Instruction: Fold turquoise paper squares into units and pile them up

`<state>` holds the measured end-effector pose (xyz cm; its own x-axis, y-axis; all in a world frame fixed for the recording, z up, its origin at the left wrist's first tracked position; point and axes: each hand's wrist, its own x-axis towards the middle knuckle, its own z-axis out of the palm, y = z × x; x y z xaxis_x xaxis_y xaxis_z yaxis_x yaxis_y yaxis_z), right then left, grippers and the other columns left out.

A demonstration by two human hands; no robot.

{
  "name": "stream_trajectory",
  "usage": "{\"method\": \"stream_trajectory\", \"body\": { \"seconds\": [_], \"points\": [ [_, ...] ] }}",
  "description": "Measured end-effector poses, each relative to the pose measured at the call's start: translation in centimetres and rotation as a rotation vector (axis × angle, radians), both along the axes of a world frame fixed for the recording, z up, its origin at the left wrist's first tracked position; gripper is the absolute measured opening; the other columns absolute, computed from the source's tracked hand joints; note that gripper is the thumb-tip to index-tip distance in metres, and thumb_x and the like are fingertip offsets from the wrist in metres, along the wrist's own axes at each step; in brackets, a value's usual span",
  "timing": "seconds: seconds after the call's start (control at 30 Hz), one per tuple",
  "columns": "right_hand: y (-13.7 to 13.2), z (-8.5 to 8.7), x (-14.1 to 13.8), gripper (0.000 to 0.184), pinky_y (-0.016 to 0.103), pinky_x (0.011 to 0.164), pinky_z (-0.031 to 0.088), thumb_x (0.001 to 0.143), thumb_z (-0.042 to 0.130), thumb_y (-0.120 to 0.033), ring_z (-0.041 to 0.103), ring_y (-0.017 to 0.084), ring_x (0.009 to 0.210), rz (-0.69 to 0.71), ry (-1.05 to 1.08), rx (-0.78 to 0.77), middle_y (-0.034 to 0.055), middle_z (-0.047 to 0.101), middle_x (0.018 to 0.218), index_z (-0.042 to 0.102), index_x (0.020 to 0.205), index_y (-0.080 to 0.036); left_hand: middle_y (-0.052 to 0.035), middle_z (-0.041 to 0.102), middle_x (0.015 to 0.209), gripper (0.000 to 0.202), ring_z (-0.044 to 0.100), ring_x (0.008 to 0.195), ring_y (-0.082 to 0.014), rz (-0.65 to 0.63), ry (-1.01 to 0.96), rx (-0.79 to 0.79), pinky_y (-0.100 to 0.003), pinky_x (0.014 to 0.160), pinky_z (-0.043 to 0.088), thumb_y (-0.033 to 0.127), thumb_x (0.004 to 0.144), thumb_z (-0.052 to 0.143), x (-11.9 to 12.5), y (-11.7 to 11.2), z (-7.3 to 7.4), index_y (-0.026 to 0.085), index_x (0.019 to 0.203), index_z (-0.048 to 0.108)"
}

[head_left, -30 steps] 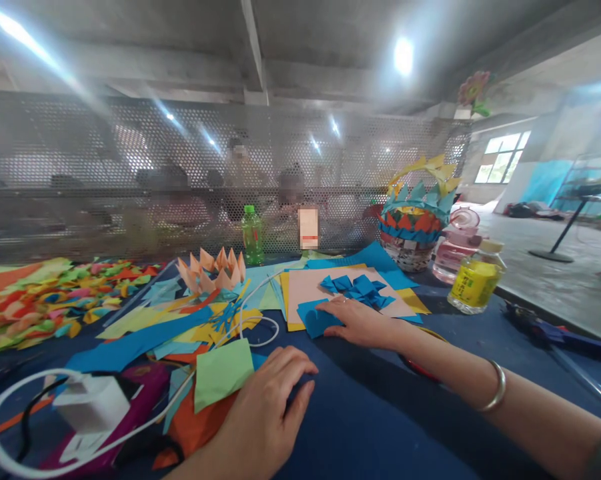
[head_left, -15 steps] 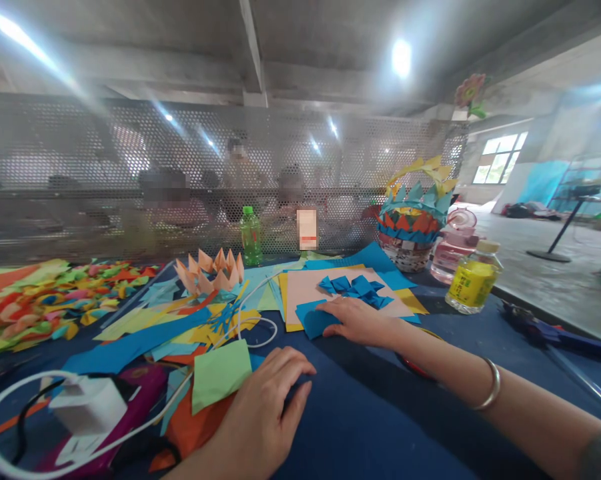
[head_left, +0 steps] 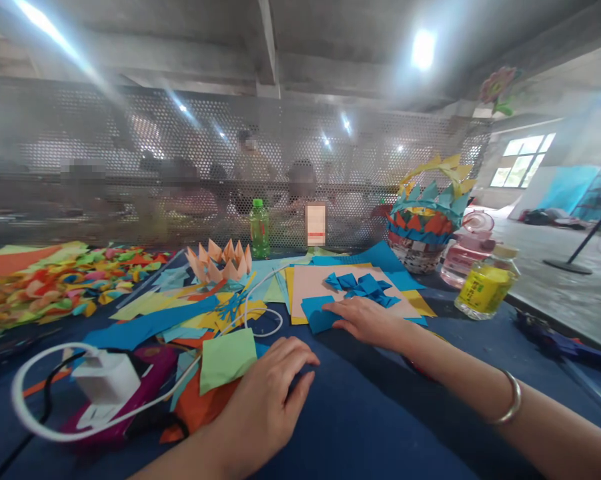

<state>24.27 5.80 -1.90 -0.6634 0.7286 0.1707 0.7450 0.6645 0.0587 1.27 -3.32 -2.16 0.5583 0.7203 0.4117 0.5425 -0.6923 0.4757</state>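
Observation:
My left hand rests on the dark blue tabletop with fingers loosely curved and the thumb apart, holding nothing. Partly behind it lies a light green paper square. Stretched forward, my right hand has its fingertips on a blue paper square, the thumb near its lower edge and apart from the fingers. That square overlaps a pale pink sheet lying over yellow paper. Several folded blue paper pieces sit on the pink sheet, just beyond my right hand.
A ring of folded peach paper and a green bottle stand behind. Paper scraps cover the left side. A charger with a looping white cable sits front left. At right are a paper basket and a yellow-labelled bottle.
The view has turned slightly left, so things appear shifted to the right. My right hand remains at the blue paper square, and my left hand has barely moved on the table.

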Motion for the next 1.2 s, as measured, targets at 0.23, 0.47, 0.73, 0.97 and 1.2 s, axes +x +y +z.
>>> {"method": "stream_trajectory", "body": {
  "seconds": [0.23,0.47,0.73,0.97,1.2],
  "points": [
    [-0.5,-0.1,-0.4,0.045,0.034,0.085,0.05,0.084,0.05,0.002,0.067,0.024,0.098,0.098,-0.143,0.045,0.0165,0.068,0.109,0.054,0.127,-0.012,-0.0056,0.06,0.099,0.015,0.056,0.095,-0.0207,0.009,-0.001,-0.026,-0.034,0.086,0.045,0.01,0.09,0.047,0.0,0.0,-0.2,0.018,0.097,0.058],
    [-0.9,-0.1,-1.0,0.053,0.034,0.081,0.052,0.078,0.048,0.008,0.067,0.026,0.097,0.105,-0.218,0.085,0.0179,0.069,0.106,0.052,0.128,-0.009,-0.0053,0.061,0.1,0.016,0.055,0.096,-0.0205,0.016,-0.011,-0.052,-0.033,0.088,0.043,0.01,0.09,0.048,-0.1,0.0,-0.2,0.019,0.099,0.059],
    [-0.2,-0.3,-0.8,0.057,0.029,0.066,0.052,0.077,0.046,0.006,0.069,0.023,0.08,-0.018,-0.155,0.167,0.0127,0.072,0.09,0.05,0.132,-0.01,-0.0073,0.061,0.099,0.018,0.055,0.095,-0.0229,0.012,-0.057,-0.111,-0.038,0.089,0.041,0.012,0.09,0.046,0.0,-0.1,0.3,0.018,0.097,0.061],
    [-2.8,0.3,-0.2,0.041,0.033,0.081,0.054,0.091,0.038,-0.004,0.067,0.021,0.092,0.064,0.133,0.427,0.0144,0.07,0.105,0.051,0.129,-0.01,-0.0084,0.066,0.091,0.022,0.06,0.082,-0.0235,0.066,-0.286,-0.442,-0.037,0.075,0.047,0.033,0.088,0.052,0.2,0.2,0.4,0.016,0.092,0.065],
    [-7.6,-0.6,-1.1,0.042,0.037,0.09,0.055,0.092,0.039,-0.005,0.065,0.023,0.105,0.343,0.254,0.407,0.0126,0.069,0.114,0.051,0.13,-0.015,-0.0041,0.066,0.076,0.046,0.063,0.072,-0.0179,0.062,-0.647,-0.845,-0.029,0.067,0.052,0.06,0.082,0.055,0.2,1.4,0.6,0.015,0.087,0.063]
  ]
}}
